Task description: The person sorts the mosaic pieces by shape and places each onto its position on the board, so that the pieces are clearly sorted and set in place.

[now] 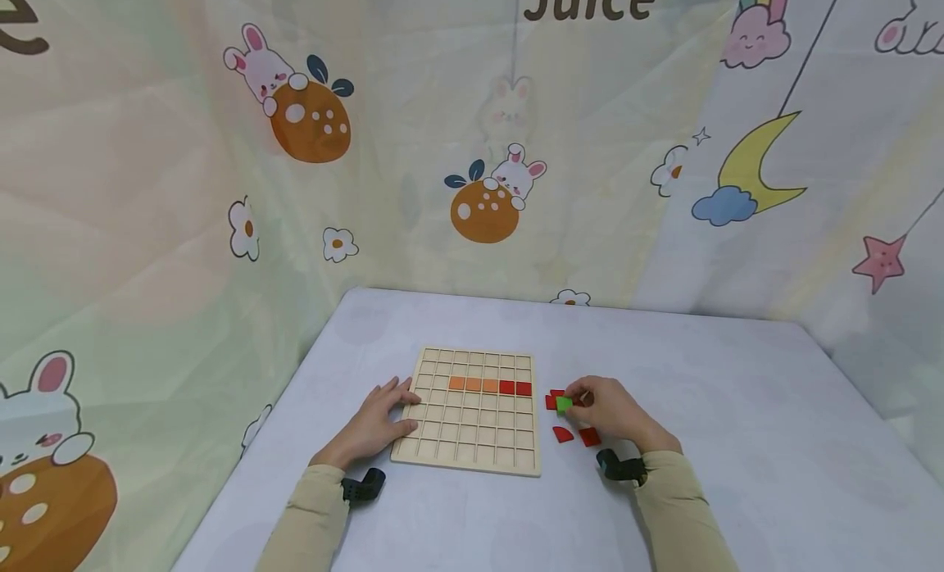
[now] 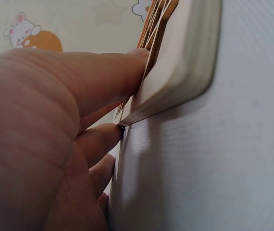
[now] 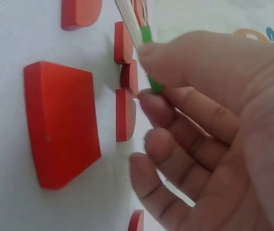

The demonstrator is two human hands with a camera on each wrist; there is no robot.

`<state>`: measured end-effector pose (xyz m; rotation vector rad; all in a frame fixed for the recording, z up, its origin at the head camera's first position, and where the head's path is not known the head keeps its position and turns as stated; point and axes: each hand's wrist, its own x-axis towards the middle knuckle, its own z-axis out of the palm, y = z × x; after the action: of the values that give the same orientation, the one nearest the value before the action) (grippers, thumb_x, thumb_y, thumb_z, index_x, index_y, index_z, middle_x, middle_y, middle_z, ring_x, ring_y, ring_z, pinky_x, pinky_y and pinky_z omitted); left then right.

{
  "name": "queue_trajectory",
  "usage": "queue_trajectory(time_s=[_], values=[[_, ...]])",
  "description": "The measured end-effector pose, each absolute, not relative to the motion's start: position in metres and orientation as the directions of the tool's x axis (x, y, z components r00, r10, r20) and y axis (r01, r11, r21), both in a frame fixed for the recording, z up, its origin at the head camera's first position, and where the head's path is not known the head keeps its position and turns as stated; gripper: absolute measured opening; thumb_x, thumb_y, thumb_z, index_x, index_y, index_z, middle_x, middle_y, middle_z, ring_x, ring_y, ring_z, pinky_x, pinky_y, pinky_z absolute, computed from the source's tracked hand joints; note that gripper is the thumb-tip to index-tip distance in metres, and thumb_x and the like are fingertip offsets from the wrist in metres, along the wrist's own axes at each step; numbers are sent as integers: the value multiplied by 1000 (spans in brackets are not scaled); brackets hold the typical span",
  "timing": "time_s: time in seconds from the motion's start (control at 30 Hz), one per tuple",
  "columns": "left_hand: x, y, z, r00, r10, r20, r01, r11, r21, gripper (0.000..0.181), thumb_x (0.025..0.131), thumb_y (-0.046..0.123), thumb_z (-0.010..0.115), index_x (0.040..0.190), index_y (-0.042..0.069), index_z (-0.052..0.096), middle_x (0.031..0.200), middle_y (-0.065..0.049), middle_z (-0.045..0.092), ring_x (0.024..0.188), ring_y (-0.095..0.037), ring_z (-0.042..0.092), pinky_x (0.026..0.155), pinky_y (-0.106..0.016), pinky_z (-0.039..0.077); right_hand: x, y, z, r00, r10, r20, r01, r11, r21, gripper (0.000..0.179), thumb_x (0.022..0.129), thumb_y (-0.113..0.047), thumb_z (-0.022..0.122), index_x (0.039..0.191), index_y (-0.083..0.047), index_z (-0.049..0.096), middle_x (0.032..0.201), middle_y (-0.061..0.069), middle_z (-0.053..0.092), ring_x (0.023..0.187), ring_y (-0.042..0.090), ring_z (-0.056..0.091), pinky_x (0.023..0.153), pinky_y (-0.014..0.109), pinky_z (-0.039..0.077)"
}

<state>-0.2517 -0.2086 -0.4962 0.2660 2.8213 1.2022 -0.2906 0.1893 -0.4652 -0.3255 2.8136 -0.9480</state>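
A pale wooden grid board (image 1: 465, 449) lies on the table. In one of its rows sit three orange tiles (image 1: 474, 384) with two red tiles (image 1: 515, 388) to their right. My left hand (image 1: 376, 420) rests at the board's left edge, thumb and fingertips touching it; the left wrist view shows the thumb (image 2: 113, 72) on the rim. To the right of the board, my right hand (image 1: 612, 408) pinches a green tile (image 1: 564, 405) between thumb and fingers, held above several loose red pieces. The right wrist view shows the green tile (image 3: 149, 62) edge-on.
Around the right hand lie a rounded red piece (image 1: 563, 434), a red block (image 1: 590, 437) and other red pieces (image 1: 551, 402). The white-covered table (image 1: 701, 375) extends to both sides. A printed cloth backdrop (image 1: 398, 146) hangs behind it.
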Motion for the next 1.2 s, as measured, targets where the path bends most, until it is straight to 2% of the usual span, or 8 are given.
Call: queue_trajectory(time_s=[0.4,0.73,1.03,1.2], values=[[-256,-206,-500,-977,212,34,171,674,719,32,86,18,75,116,19,64,157,-9,34,150,-31,12,122,-50,2,-290,184,-469,-975,-222,12,-182,767,-615,23,84,-13,75,106,-12,70,94,-1,63,79,18,51,56,27,49],[-255,-207,-496,-979,201,37,165,670,724,32,86,18,75,116,19,64,157,-8,34,150,-31,12,122,-51,2,-293,159,-469,-966,-216,143,-259,772,-581,26,84,-16,78,108,-13,71,103,0,62,83,18,51,67,26,50],[-253,-208,-496,-981,191,27,152,676,721,31,86,17,75,115,19,65,156,-8,34,150,-31,12,122,-51,2,-292,145,-473,-971,-214,107,-235,766,-598,26,84,-21,78,109,-18,71,103,-3,61,84,18,51,66,25,50],[-252,-210,-498,-982,188,29,151,678,719,31,86,18,75,115,20,65,157,-8,34,150,-32,12,121,-52,3,-291,137,-476,-963,-241,124,-266,755,-600,25,83,-20,78,108,-18,71,99,-5,60,79,15,50,60,25,47]])
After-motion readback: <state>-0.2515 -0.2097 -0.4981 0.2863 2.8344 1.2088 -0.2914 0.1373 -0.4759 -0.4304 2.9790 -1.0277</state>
